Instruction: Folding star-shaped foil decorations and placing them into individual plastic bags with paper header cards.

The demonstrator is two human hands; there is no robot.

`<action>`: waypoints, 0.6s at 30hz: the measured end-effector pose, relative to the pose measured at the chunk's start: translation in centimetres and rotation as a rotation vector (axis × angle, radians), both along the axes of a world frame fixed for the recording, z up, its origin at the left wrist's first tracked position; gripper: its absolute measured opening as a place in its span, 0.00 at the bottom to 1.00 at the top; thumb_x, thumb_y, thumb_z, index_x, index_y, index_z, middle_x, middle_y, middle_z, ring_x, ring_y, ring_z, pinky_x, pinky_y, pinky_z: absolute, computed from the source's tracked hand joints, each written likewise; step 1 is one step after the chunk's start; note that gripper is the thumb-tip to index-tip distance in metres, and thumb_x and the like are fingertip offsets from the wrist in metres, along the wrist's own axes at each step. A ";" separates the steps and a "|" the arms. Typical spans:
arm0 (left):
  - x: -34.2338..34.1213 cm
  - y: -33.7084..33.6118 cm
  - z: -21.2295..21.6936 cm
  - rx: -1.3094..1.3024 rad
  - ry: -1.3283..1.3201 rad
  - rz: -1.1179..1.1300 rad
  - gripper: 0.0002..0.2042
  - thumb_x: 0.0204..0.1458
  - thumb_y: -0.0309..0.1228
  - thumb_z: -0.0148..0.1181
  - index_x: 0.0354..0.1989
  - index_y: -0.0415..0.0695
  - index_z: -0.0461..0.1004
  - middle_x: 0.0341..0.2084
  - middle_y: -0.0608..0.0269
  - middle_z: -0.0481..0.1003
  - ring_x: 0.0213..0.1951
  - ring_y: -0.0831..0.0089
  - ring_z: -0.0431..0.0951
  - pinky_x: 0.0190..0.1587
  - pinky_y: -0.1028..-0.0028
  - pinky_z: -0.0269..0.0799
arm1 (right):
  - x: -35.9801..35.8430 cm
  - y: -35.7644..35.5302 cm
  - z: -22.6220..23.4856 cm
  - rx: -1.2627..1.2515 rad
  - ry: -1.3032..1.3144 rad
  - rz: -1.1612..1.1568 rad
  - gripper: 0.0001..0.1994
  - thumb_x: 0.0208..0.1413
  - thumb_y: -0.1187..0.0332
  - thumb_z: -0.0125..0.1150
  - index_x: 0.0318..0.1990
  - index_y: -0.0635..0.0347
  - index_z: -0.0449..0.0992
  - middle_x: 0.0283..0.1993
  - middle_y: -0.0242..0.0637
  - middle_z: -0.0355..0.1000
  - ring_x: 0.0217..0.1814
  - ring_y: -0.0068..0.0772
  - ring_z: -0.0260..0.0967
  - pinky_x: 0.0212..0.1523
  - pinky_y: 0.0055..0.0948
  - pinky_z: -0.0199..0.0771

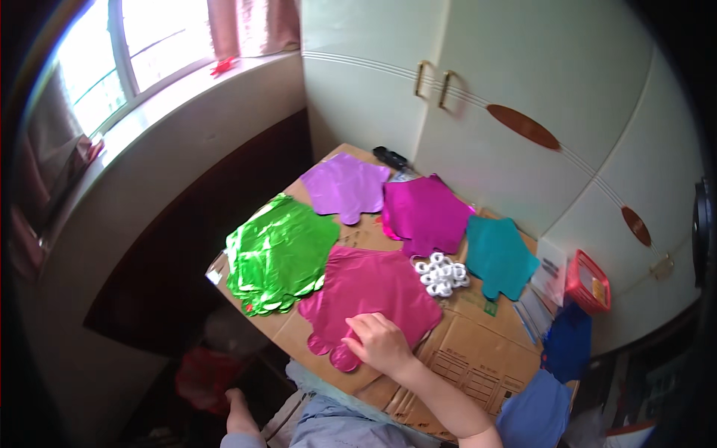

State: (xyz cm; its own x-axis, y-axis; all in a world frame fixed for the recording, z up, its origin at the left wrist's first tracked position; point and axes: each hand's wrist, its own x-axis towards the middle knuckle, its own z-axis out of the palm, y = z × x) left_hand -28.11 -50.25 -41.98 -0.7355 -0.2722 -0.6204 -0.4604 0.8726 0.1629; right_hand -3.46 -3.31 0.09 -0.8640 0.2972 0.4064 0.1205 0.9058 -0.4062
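Note:
My right hand (pixel 379 342) rests on the near part of a stack of flat pink foil balloons (pixel 381 284). Its fingers are curled and closed with the thumb on the pink foil, and they seem to pinch its top layer. Rounded tabs of the stack stick out beside the wrist, toward the table's near edge. My left hand is not in view. Left of the pink stack lies a thick, shiny pile of green foil balloons (pixel 280 254). Just beyond the pink stack, on its right, sits a cluster of small white ribbon rolls (pixel 441 275).
Cardboard (pixel 470 358) covers the table. Purple (pixel 345 185), magenta (pixel 427 215) and teal foil sheets (pixel 499 255) lie farther back. Blue foil sheets (pixel 534 411) overhang the right edge near a red basket (pixel 577 287). White cabinets (pixel 538 60) stand behind. A bare foot shows at lower left by a red bag (pixel 205 377).

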 end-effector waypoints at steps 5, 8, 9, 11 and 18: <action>0.8 3.5 1.3 0.734 -0.090 0.486 0.09 0.54 0.35 0.54 0.36 0.45 0.78 0.33 0.62 0.75 0.33 0.63 0.75 0.35 0.60 0.74 | -3.7 -3.0 -1.5 0.138 -0.071 -0.076 0.17 0.43 0.60 0.68 0.39 0.57 0.75 0.38 0.31 0.72 0.45 0.32 0.68 0.41 0.30 0.73; 1.0 3.3 1.6 0.935 -0.066 0.469 0.10 0.53 0.36 0.57 0.35 0.43 0.77 0.29 0.60 0.75 0.33 0.60 0.77 0.36 0.60 0.75 | -4.3 -3.4 -1.9 0.141 -0.044 -0.068 0.12 0.44 0.62 0.67 0.34 0.57 0.76 0.35 0.30 0.73 0.40 0.32 0.70 0.38 0.32 0.73; 1.3 3.2 1.5 1.000 -0.051 0.456 0.10 0.52 0.37 0.58 0.35 0.43 0.77 0.28 0.59 0.76 0.34 0.59 0.77 0.38 0.61 0.76 | -4.3 -3.4 -2.8 0.123 0.016 -0.060 0.10 0.45 0.62 0.66 0.32 0.57 0.76 0.33 0.30 0.73 0.39 0.33 0.70 0.37 0.32 0.73; 2.1 4.8 3.2 0.253 0.075 -0.165 0.12 0.52 0.38 0.58 0.34 0.42 0.77 0.29 0.59 0.76 0.34 0.60 0.78 0.37 0.62 0.76 | -4.2 -2.9 -3.5 0.060 0.072 -0.094 0.08 0.46 0.64 0.66 0.30 0.57 0.77 0.30 0.31 0.73 0.36 0.34 0.71 0.35 0.33 0.73; -0.4 10.2 10.1 0.517 -0.116 0.183 0.16 0.51 0.41 0.59 0.34 0.37 0.77 0.35 0.52 0.78 0.43 0.57 0.77 0.43 0.64 0.70 | -3.8 -2.1 -3.1 -0.424 0.104 -0.165 0.06 0.48 0.66 0.64 0.27 0.57 0.78 0.27 0.37 0.75 0.33 0.39 0.72 0.36 0.37 0.73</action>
State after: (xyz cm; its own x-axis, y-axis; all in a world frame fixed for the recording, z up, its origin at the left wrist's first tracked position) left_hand -28.50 -40.01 -31.87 -0.6233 -0.0281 -0.7815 -0.6377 0.5966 0.4872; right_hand -7.26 -5.36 -3.05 -0.7524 0.5859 0.3012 0.1883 0.6294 -0.7539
